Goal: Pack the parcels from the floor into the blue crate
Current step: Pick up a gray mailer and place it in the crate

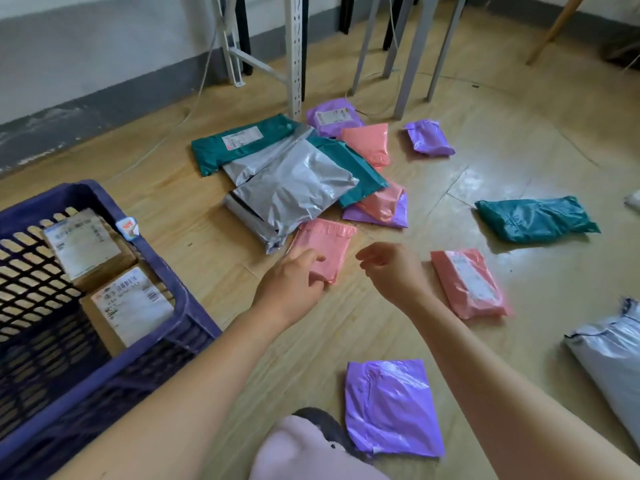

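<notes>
The blue crate (145, 252) stands on the floor at the left, with two labelled cardboard boxes (130, 304) inside. Soft mailer parcels in pink, purple, teal and grey lie scattered on the wooden floor. My left hand (292, 284) rests on the near corner of a pink parcel (327, 242), fingers curled over its edge; the parcel still lies flat. My right hand (393, 271) hovers just right of that parcel with loosely curled fingers and nothing in it. Another pink parcel (471, 284) lies to its right.
A heap of grey (294, 194), teal (242, 142), pink and purple parcels lies ahead. A teal parcel (535, 223) and a grey one (613, 355) lie at the right, a purple one (393, 407) near my knee. Shelf and chair legs (296, 53) stand behind.
</notes>
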